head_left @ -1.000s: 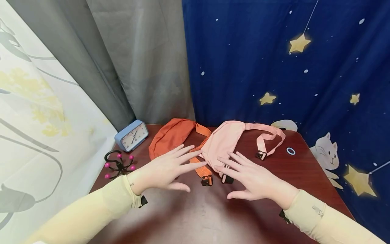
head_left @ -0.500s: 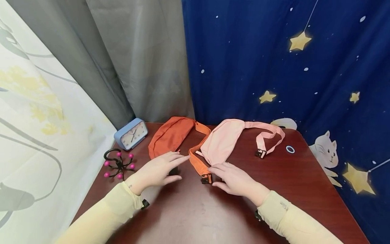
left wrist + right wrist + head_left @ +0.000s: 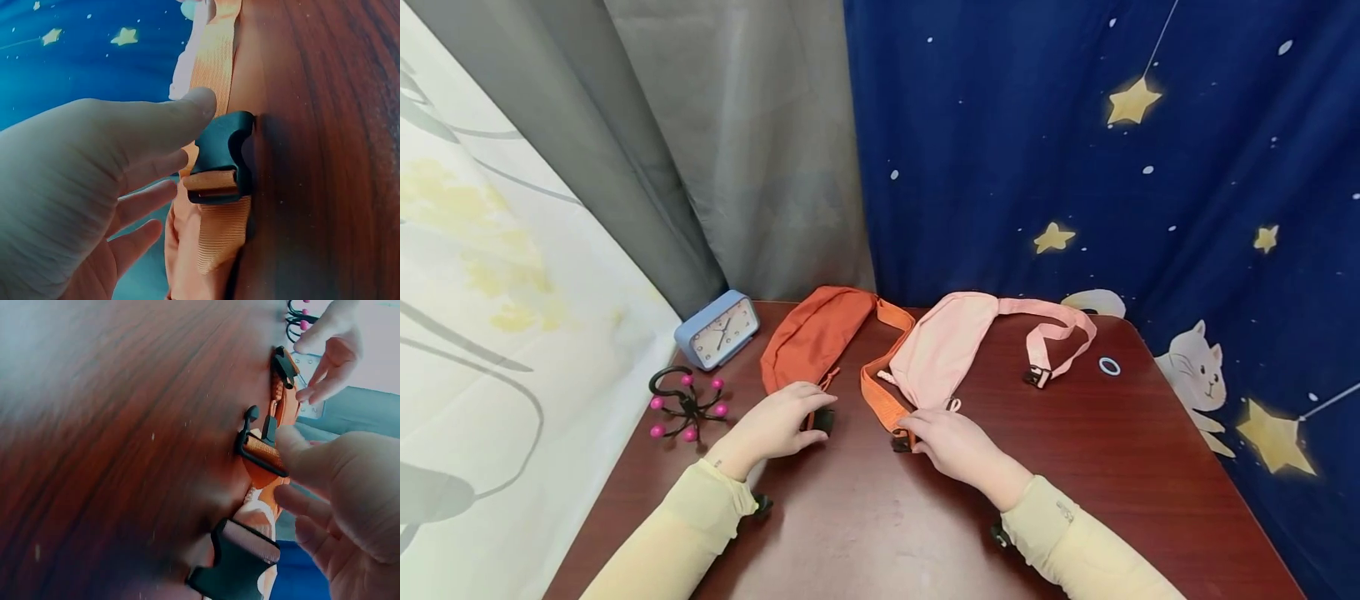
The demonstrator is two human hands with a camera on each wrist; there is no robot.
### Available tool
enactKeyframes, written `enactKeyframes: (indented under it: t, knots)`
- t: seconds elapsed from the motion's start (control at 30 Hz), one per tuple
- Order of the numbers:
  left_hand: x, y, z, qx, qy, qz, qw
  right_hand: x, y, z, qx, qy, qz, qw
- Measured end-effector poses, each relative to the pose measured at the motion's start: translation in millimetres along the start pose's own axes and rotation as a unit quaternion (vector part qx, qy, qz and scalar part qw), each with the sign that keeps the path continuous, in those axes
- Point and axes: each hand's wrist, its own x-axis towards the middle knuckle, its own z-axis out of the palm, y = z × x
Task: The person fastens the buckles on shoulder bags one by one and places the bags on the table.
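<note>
Orange bag (image 3: 822, 332) beyond the hands (image 3: 777, 423) (image 3: 955, 447) (half-spread, empty), buckle halves (image 3: 220, 145) (image 3: 901, 444) just beside them.

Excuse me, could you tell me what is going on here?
An orange waist bag lies unbuckled on the table. A person's left hand is open at its socket buckle, and the right hand is at its pronged buckle, though whether it grips is unclear. A pink waist bag lies alongside.

L hand (image 3: 775, 423) nr blk buckle (image 3: 823, 421) — R hand (image 3: 958, 446) at orange strap (image 3: 883, 404) end.
</note>
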Motion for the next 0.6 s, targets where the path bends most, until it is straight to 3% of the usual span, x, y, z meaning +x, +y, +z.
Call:
enactKeyframes:
  t: [0.3,0.6]
  knots:
    - [-2.9,-7.3,10.6,-0.004,-0.002,-0.018,0.9998,3.2,-6,12,0.022,-0.001,0.041,0.9989]
    - [-5.8,-12.9,19.6,-0.04,0.02,-0.027,0.9986,9.9,-10,25,0.101,-0.012,0.076,0.9919]
